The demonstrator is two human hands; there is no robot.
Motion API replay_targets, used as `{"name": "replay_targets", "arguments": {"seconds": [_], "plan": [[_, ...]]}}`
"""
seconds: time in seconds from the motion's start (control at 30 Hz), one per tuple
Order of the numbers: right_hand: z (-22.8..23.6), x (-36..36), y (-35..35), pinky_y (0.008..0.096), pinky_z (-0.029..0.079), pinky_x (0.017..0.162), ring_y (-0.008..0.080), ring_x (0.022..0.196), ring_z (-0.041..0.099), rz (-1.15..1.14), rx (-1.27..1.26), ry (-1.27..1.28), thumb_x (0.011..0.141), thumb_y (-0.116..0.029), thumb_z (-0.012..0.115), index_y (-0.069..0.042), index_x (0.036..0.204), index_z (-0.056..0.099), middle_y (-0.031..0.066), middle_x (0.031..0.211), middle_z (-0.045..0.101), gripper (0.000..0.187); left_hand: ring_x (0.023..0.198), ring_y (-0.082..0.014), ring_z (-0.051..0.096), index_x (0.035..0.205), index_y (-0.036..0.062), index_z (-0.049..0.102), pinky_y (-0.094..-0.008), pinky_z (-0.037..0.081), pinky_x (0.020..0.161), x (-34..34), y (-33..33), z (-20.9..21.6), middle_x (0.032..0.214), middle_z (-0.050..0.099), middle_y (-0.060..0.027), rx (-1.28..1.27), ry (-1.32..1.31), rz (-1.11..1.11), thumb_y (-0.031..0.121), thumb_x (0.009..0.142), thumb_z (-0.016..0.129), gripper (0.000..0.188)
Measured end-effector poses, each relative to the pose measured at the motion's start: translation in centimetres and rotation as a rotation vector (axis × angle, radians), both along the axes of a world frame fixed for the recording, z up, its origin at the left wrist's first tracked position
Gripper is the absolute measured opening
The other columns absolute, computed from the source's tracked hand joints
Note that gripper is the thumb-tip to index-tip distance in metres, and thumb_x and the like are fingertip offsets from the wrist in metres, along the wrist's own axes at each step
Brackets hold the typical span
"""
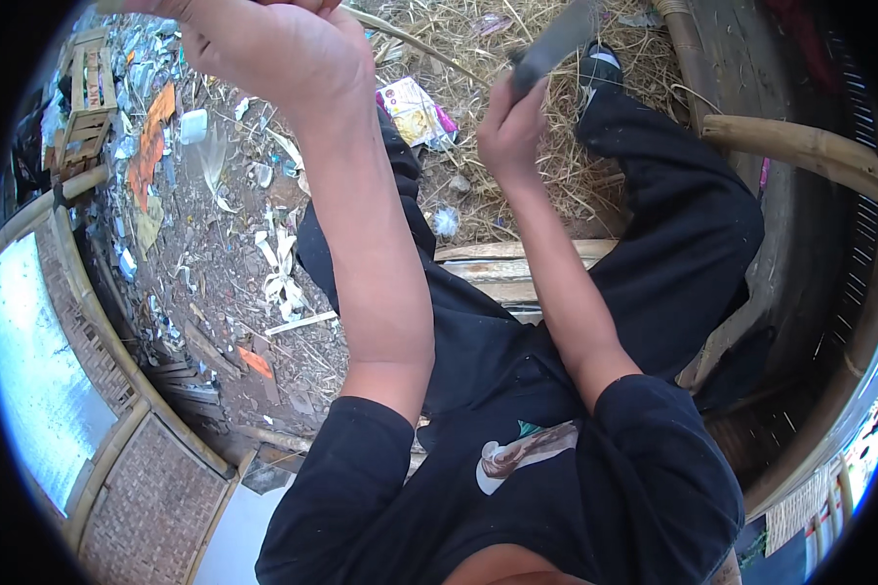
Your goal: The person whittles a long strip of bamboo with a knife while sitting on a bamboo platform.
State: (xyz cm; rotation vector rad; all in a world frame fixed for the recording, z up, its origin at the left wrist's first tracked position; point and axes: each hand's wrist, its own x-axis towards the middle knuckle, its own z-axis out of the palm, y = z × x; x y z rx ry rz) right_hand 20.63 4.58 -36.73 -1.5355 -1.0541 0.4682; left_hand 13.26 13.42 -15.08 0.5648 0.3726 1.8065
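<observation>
My left hand (283, 44) is raised at the upper edge, its fingers curled closed and partly cut off by the rim. From it a thin pale strip, seemingly bamboo (415, 41), slants down to the right. My right hand (512, 136) grips the dark handle of a large broad-bladed knife (561, 44). The grey blade points up and to the right, away from me. The strip's far end reaches close to the knife handle; whether they touch I cannot tell.
I sit with black-trousered legs apart over a bamboo bench (498, 271). Straw-like shavings (576, 185) cover the ground ahead. Litter lies to the left, with a printed packet (415, 112) and an orange scrap (151, 146). A bamboo rail (790, 146) juts in at right.
</observation>
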Motion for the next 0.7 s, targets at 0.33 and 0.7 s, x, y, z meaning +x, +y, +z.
{"name": "replay_targets", "arguments": {"seconds": [0.33,0.7], "plan": [[-4.9,2.9,2.0,0.0386,0.043,0.051,0.0208,0.054,0.055,0.211,-0.873,0.454,0.097,-0.031,0.04,0.002,0.096,0.049,0.0103,0.063,0.055,0.034,0.037,-0.0085,0.014,0.055,0.0143,0.029,-0.0256,0.012,0.038,-3.1,2.6,-4.1,0.045,0.016,0.0044,0.155,0.614,0.208,0.074,0.082,0.03,0.066],[-10.4,-1.3,-2.0,0.0375,0.043,0.051,0.0247,0.054,0.055,0.182,-0.829,-0.142,0.095,-0.023,0.047,0.001,0.107,0.041,0.0126,0.065,0.054,0.027,0.037,-0.0083,0.015,0.055,0.0134,0.032,-0.0255,0.012,0.039,-2.4,2.7,-3.4,0.045,0.017,0.0035,0.152,0.629,0.186,0.074,0.083,0.03,0.067]]}}
